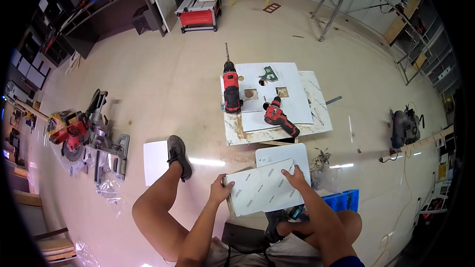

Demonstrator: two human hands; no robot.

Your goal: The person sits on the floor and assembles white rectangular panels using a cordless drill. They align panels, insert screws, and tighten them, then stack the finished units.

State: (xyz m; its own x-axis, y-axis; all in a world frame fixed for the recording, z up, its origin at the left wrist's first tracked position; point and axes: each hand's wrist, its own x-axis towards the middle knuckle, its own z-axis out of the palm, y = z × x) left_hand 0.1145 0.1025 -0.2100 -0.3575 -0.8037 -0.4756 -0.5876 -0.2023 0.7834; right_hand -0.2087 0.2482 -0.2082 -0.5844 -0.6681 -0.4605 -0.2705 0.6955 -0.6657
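The panel (264,190) is held over the lap, between the knees, its printed face up and its long axis running left to right, the right end slanting a little farther from the body. The left hand (220,189) grips its left end, thumb on top near the far corner; the right hand (296,178) is closed on the far edge by the right corner, thumb also on the face. Most of the panel thus lies between the hands and nearer the body than the right one. Just beyond it, a white board (277,153), partly covered by the panel, comes between it and the low table (319,101), where a big drill (231,86) and a small drill (279,117) lie. A blue bin (351,200) sits to the right, partly hidden by the right forearm; a saw (74,138) stands well apart on the left.
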